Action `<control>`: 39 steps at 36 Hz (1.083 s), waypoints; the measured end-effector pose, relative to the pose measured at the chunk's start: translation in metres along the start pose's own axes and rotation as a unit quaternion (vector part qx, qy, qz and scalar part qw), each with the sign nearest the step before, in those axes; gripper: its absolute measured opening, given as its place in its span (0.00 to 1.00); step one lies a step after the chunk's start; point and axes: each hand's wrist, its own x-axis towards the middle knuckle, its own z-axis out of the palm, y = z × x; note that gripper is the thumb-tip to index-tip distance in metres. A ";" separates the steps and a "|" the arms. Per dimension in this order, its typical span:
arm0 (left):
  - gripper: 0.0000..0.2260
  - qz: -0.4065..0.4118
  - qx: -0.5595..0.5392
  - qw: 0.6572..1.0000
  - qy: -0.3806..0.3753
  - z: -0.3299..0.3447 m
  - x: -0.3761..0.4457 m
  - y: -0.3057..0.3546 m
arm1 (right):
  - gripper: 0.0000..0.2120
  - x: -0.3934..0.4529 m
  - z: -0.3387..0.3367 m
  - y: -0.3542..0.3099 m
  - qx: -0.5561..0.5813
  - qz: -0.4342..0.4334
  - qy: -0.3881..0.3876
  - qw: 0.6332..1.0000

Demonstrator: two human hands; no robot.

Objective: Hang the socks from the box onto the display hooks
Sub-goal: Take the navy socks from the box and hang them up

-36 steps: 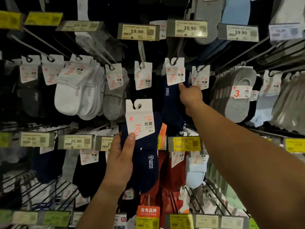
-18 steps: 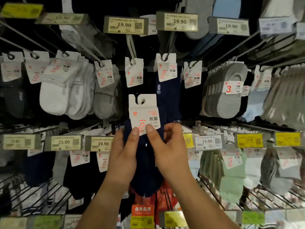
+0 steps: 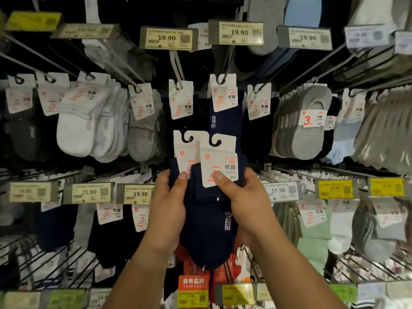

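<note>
At frame centre, the left hand (image 3: 168,204) and right hand (image 3: 243,201) pinch two navy sock packs (image 3: 207,221) — thumbs on cards. Best separate one, then thread its hole (image 3: 214,142) onto the hook (image 3: 225,70) above.

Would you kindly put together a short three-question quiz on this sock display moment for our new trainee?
1. True or false: the left hand and right hand each grip a navy sock pack.
2. Fill in: the price tag directly above the hanging navy sock pack reads ____.
3. Multiple choice: the sock pack card under the right thumb is A) threaded on a hook, B) free of any hook, C) lying in a box.

Key: 1 true; 2 19.90; 3 B.
</note>
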 end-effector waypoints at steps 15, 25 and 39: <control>0.06 0.004 0.001 0.999 0.043 -0.009 0.005 0.006 | 0.13 0.078 0.010 -0.102 -0.058 -0.122 0.011 0.991; 0.06 0.014 0.020 0.999 0.046 -0.014 0.003 0.008 | 0.16 0.106 0.017 -0.121 -0.071 -0.145 0.009 0.987; 0.06 0.022 0.031 0.997 0.065 -0.018 0.008 0.009 | 0.19 0.176 0.017 -0.095 -0.171 -0.089 0.047 0.980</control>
